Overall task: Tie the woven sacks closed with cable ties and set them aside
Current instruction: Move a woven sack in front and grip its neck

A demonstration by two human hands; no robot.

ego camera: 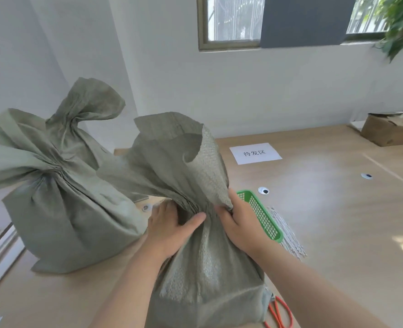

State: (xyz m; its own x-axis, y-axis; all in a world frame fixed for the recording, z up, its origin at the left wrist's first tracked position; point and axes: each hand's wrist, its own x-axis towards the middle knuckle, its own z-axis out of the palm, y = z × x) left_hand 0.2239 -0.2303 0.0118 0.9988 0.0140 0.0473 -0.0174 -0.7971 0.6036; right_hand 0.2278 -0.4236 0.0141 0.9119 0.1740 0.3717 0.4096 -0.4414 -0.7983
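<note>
A grey-green woven sack [210, 268] stands on the wooden table right in front of me, its neck gathered into pleats. My left hand [172, 229] grips the bunched neck from the left, thumb across the front. My right hand [239, 223] pinches the neck from the right, under the loose flaring mouth [172, 147]. A second woven sack [61, 216] stands at the left with its neck cinched. Beside the near sack lies a green plastic basket [263, 215], and white cable ties [288, 235] lie in a bundle next to it.
A white paper label [255, 153] lies on the table [337, 209] further back. A cardboard box [392, 129] sits at the far right. Orange-handled scissors [281, 313] poke out by the near sack's base. Round cable holes [263, 191] dot the tabletop.
</note>
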